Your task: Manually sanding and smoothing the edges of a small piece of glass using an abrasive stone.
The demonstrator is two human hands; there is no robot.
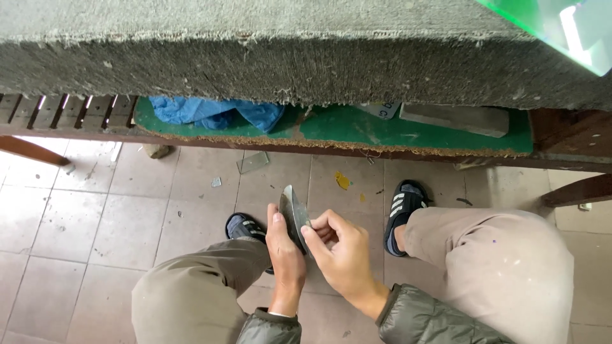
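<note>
A thin grey glass shard (293, 216) is gripped between the left hand (284, 255) and right hand (341, 251), both closed on it; at 12 o'clock, a felt-covered surface (306, 57) is seen.

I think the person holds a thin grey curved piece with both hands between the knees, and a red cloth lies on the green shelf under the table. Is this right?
Not quite. The cloth is blue, not red, as the head view shows. The rest holds: the left hand and right hand hold the thin grey curved piece between the knees, and the cloth lies on the green shelf under the table.
</note>
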